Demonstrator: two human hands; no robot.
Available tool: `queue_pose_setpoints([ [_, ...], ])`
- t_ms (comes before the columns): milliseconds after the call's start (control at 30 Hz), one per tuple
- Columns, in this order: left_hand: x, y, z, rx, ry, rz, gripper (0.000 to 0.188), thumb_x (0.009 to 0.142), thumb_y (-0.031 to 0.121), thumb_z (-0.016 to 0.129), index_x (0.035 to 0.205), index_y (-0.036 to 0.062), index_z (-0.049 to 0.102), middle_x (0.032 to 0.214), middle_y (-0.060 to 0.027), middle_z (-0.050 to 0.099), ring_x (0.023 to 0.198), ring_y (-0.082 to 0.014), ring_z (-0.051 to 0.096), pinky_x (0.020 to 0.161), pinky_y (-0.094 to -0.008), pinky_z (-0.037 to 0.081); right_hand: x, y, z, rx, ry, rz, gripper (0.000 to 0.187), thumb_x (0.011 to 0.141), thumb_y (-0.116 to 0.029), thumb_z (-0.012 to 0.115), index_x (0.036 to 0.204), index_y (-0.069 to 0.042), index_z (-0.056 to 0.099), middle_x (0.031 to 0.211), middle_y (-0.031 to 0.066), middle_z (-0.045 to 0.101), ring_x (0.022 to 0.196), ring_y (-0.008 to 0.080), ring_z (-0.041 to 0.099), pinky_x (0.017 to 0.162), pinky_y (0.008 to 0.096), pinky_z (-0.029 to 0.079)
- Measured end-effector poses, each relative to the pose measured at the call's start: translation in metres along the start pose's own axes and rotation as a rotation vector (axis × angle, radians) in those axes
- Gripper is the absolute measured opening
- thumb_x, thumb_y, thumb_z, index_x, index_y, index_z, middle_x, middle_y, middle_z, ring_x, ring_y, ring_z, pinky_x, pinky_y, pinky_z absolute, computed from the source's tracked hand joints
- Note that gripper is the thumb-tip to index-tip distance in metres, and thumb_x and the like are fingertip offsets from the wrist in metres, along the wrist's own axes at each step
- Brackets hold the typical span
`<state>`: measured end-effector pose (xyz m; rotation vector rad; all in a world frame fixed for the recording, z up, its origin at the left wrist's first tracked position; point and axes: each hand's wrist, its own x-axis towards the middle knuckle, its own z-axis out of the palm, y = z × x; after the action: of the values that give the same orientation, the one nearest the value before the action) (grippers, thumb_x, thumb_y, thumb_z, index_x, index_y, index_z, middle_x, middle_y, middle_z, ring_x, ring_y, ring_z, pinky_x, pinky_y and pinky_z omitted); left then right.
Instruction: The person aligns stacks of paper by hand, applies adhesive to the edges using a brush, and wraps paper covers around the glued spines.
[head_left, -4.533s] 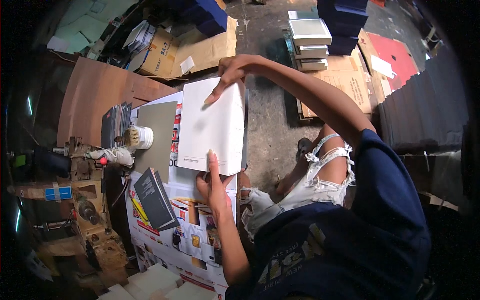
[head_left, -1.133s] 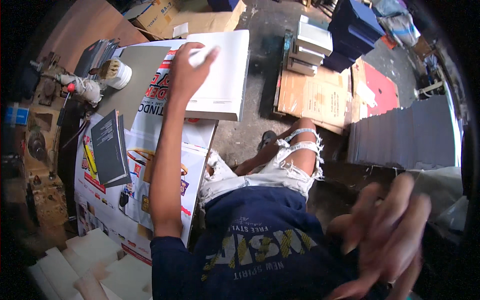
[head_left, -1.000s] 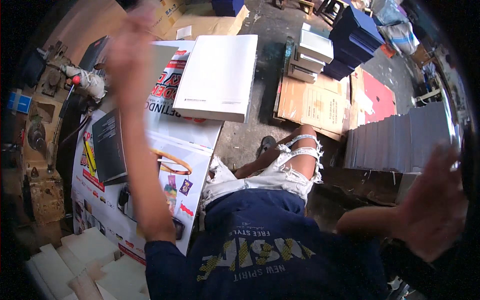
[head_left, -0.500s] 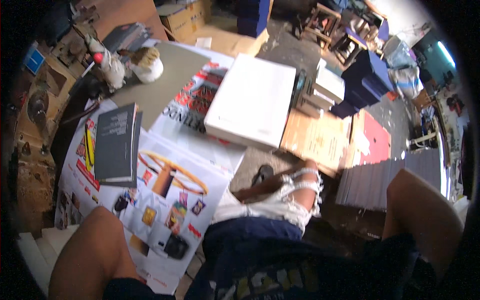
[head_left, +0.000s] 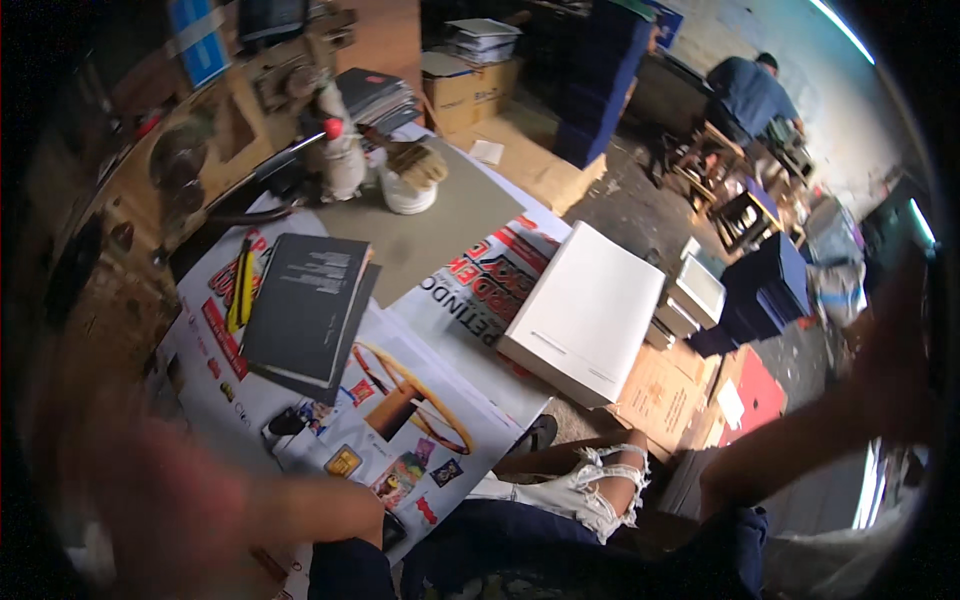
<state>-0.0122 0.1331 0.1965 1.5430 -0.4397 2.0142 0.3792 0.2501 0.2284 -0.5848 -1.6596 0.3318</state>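
Observation:
My left hand [head_left: 170, 495] is a blur at the lower left, raised near the table's papers, its fingers smeared by motion. At the right rim my right hand [head_left: 905, 340] is raised, dark and blurred, so its fingers cannot be made out. Nothing shows plainly in either hand. On the printed poster sheets [head_left: 400, 390] lies a dark grey hardcover book [head_left: 305, 300], with a yellow cutter knife [head_left: 241, 285] beside it. A thick white book block [head_left: 585, 310] rests at the table's right edge.
A brush [head_left: 418, 160] stands in a white tub [head_left: 408, 195] beside a glue bottle [head_left: 343, 160] on grey board. Dark blue stacks [head_left: 765, 290] stand at the right, near cardboard [head_left: 660, 395]. A person [head_left: 750, 100] works by the far wall.
The view has tilted up and shifted left, showing more of the room and the person at the back. Both my forearms have swung up into view, the left one blurred.

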Motion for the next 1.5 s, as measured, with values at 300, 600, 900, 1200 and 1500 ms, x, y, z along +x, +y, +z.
queue_pose_setpoints([
  [300,-0.187,-0.256,-0.207,1.297,0.383,-0.783,0.057,0.065,0.013,0.085,0.111,0.0015,0.052,0.102,-0.0143,0.063,0.097,-0.0267,0.065,0.091,-0.039,0.052,0.082,0.199,0.222,-0.409,-0.59,0.125,0.024,0.084,-0.024,0.07,0.097,-0.004,0.075,0.096,0.0156,0.074,0.091,0.0285,0.072,0.085,0.0352,0.056],
  [600,-0.187,-0.312,-0.238,1.202,0.239,-0.831,0.106,0.059,0.02,0.093,0.143,-0.0024,0.032,0.135,-0.0261,0.05,0.123,-0.035,0.054,0.107,-0.0428,0.042,0.084,0.28,0.353,-0.893,-1.021,0.438,0.066,0.076,-0.05,0.071,0.115,0.003,0.067,0.122,0.0268,0.063,0.12,0.0397,0.058,0.105,0.0551,0.039],
  [900,-0.186,-0.313,-0.233,1.227,0.199,-0.82,0.095,0.06,0.015,0.091,0.136,0.0006,0.037,0.125,-0.0226,0.055,0.116,-0.0344,0.057,0.102,-0.0445,0.045,0.139,0.246,0.297,-0.873,-0.841,-0.142,0.037,0.1,-0.03,0.05,0.104,0.006,0.061,0.089,0.0175,0.073,0.082,0.0273,0.073,0.07,0.036,0.057],
  [1200,-0.184,-0.308,-0.234,1.337,0.187,-0.825,0.091,0.061,0.015,0.09,0.135,-0.001,0.038,0.121,-0.0216,0.06,0.111,-0.0353,0.062,0.096,-0.0433,0.049,0.115,0.232,0.302,-0.702,-1.03,0.289,0.048,0.092,-0.043,0.062,0.111,0.001,0.058,0.1,0.0253,0.068,0.099,0.0405,0.067,0.083,0.0467,0.052],
  [1500,-0.194,-0.319,-0.24,1.239,0.182,-0.848,0.096,0.059,0.023,0.091,0.137,-0.001,0.04,0.125,-0.0249,0.058,0.116,-0.0398,0.059,0.099,-0.0456,0.048,0.125,0.215,0.23,-0.725,-0.737,0.147,0.038,0.095,-0.039,0.063,0.098,-0.001,0.07,0.078,0.0142,0.071,0.074,0.0226,0.068,0.07,0.0365,0.053],
])
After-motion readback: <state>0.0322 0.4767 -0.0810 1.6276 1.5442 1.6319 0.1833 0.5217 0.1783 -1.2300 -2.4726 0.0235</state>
